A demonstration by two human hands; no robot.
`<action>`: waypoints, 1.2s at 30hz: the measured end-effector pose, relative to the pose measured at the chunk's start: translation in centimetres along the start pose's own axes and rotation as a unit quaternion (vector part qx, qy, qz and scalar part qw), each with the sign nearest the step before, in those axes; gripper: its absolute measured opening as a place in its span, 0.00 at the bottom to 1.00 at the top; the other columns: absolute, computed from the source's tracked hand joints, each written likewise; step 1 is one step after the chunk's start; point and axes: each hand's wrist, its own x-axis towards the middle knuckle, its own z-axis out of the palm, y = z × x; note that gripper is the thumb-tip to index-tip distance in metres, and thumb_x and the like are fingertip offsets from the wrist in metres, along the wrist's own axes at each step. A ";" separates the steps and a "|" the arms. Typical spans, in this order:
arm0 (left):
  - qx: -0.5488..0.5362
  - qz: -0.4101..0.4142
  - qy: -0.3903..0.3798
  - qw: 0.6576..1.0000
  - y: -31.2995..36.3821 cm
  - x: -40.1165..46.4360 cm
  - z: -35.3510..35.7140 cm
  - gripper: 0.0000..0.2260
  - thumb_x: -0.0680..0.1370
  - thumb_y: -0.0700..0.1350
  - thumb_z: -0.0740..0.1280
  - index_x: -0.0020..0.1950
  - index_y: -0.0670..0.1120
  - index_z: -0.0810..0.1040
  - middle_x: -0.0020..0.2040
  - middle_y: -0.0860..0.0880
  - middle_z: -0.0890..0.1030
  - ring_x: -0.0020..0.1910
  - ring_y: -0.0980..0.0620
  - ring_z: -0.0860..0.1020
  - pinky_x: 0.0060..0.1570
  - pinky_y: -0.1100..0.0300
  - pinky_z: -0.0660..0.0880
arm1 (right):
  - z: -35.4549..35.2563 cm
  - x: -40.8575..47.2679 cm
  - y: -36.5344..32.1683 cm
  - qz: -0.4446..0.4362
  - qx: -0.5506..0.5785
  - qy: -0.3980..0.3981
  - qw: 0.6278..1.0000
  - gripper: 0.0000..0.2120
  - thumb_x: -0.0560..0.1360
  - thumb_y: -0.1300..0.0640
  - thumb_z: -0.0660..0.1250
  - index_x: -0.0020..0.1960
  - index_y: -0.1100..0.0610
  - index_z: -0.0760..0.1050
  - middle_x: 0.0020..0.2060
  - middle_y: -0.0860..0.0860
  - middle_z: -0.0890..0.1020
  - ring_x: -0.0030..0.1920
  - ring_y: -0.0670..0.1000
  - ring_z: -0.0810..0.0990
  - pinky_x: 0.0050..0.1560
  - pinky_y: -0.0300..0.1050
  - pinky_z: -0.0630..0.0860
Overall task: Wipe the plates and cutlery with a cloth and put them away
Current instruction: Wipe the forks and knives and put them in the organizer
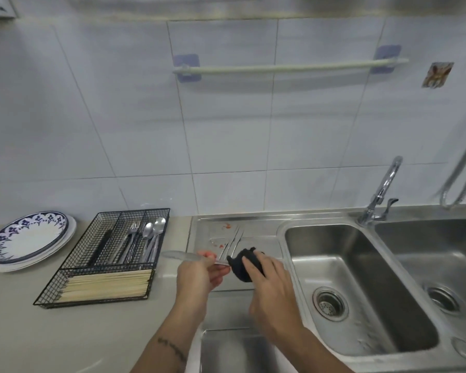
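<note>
Item: knife (183,256), pinched in our left hand (199,273) above the drainboard (256,232); our right hand (264,278) clutches the dark cloth (244,266) round its handle. Plates (27,238) far left.

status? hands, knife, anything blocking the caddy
Left hand grips knife, blade toward wire caddy. Right hand clamps dark cloth over its handle. Two forks on drainboard; caddy path unobstructed.
</note>
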 end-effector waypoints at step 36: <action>0.058 0.047 0.076 0.994 3.0 11.4 -13.0 0.10 0.82 0.47 0.66 0.48 0.41 0.80 0.39 0.44 0.85 0.42 0.47 0.84 0.48 0.48 0.82 | 7.6 5.3 -6.7 -0.049 -0.124 -0.098 0.986 0.39 0.59 0.55 0.81 0.68 0.54 0.73 0.67 0.56 0.74 0.65 0.58 0.73 0.64 0.56 0.74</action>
